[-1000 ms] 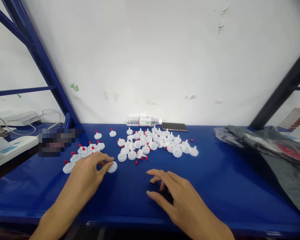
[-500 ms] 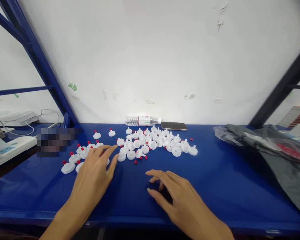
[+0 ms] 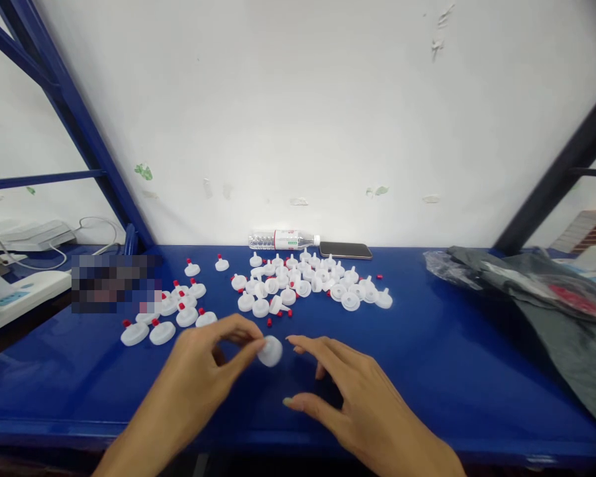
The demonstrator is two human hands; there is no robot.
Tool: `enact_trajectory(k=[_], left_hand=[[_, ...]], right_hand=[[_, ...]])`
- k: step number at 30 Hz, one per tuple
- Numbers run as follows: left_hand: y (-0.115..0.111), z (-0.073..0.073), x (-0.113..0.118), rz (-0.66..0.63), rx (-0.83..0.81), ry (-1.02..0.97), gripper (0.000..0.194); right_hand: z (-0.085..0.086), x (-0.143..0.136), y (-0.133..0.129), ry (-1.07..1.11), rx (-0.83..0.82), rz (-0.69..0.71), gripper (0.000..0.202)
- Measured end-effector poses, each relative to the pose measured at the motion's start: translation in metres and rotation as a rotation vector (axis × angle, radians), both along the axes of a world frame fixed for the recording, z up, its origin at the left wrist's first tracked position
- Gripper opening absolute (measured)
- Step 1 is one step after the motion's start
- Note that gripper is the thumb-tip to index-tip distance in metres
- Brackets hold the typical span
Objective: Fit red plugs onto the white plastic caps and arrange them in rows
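Between thumb and fingers, my left hand (image 3: 218,371) pinches a white cap (image 3: 270,351), slightly blurred, above the blue table (image 3: 447,371). Just right of it is my right hand (image 3: 350,384), its thumb and fingers apart and nothing between them. A pile of white spouted caps (image 3: 350,301) lies beyond both hands, with small red tips (image 3: 269,322) scattered at its near edge. To the left stands a group of white caps with red tips fitted (image 3: 162,332), partly behind my left hand.
At the wall lie a clear bottle (image 3: 285,240) and a dark phone (image 3: 346,250). Grey plastic bags (image 3: 526,285) cover the right side. A white power strip (image 3: 30,295) sits at the far left, beside a blue frame post (image 3: 79,112).
My left hand has taken a white cap from the pile's left edge and moved right and nearer. My right thumb has moved slightly left and down, widening that hand's gap.
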State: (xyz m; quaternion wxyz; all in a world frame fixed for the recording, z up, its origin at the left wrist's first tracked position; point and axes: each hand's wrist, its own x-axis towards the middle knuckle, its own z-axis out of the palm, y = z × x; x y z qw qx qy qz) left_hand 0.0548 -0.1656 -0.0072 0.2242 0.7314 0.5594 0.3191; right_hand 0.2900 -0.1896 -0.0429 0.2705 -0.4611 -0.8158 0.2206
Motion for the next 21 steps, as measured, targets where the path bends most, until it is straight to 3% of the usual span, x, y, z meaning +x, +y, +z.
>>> enact_trajectory(k=[2, 5, 7, 11, 14, 21], left_hand=[[-0.009, -0.003, 0.017, -0.103, -0.065, -0.092, 0.019], [-0.011, -0.011, 0.032, -0.154, -0.072, -0.118, 0.018], [-0.004, -0.019, 0.031, -0.086, 0.014, -0.032, 0.024], [0.017, -0.032, 0.018, 0.08, 0.187, 0.285, 0.035], [0.025, -0.039, 0.013, 0.046, 0.192, 0.375, 0.031], [0.024, -0.041, 0.011, 0.013, 0.18, 0.372, 0.029]], right_hand=[[-0.002, -0.001, 0.001, 0.0, 0.028, 0.015, 0.055], [-0.005, -0.001, 0.004, 0.022, 0.061, 0.044, 0.031], [-0.006, -0.001, 0.005, 0.01, 0.089, 0.049, 0.025], [-0.002, -0.001, 0.005, -0.027, 0.129, 0.029, 0.034], [0.001, -0.002, 0.005, -0.033, 0.113, 0.018, 0.031], [-0.003, -0.002, 0.004, -0.03, 0.109, 0.011, 0.034]])
